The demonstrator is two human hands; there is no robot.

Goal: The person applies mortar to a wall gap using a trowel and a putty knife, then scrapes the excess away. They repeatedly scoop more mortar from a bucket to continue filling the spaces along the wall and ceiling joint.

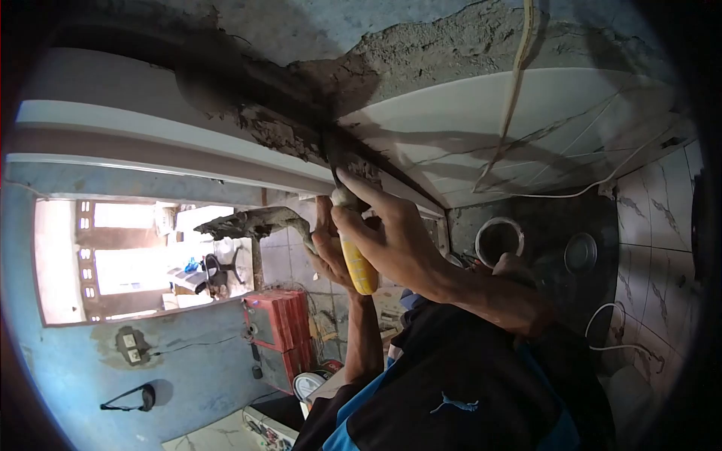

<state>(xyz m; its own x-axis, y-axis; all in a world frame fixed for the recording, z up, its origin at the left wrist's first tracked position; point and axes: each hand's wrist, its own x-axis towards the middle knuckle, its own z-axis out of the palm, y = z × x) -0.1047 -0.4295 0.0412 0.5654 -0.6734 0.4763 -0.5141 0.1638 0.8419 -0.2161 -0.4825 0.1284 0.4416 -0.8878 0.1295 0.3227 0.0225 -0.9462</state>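
Yellow-handled scraper [361, 269] clasped in right hand [395, 237], left hand [329, 254] gripping mortar board [252, 222], leaping-cat logo [453, 406] on shirt [481, 368]

A small flat board [259, 225] is raised roughly level in the air. Lumpy grey mortar [244, 219] lies heaped directly on top, along its length.

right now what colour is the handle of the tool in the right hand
Yellow. The handle, gripped in the right hand, shows best in the head view.
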